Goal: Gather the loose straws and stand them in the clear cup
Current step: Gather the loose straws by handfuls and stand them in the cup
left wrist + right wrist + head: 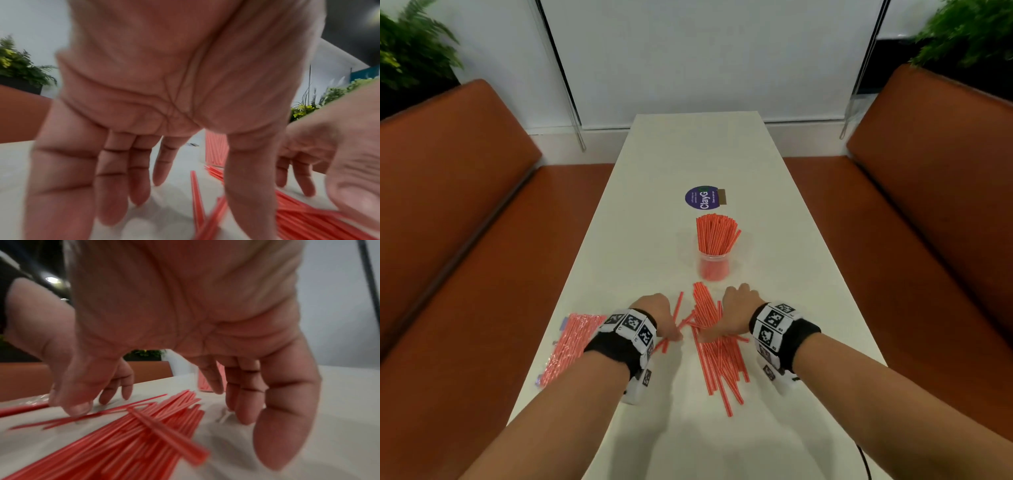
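Booth setting: white table between two orange benches, plants in the far corners. Cup stands mid-table, already packed with upright straws fanning out of the rim, so part of the job looks done. Purple sticker just beyond it.

Loose straws lie in a rough fan on the near side of the cup, a few strays crossing on the left edge of the pile. Clear bag of straws sits at the left table edge, apart from the pile.

Left hand is down on the left flank of the pile, right hand on the right flank. Wrist views show both palms down, fingers spread and nearly straight, tips at the table; neither hand is closed round anything. Left thumb is on or just above a stray, blur hides which. Right thumb tip is at the strays too.

My read: hands bracket the pile to rake it into one aligned bundle before lifting, since single picks would be slow. Cup is close ahead, short carry.

Risk: crossed strays escape the squeeze; a crowded cup may resist a big bundle.
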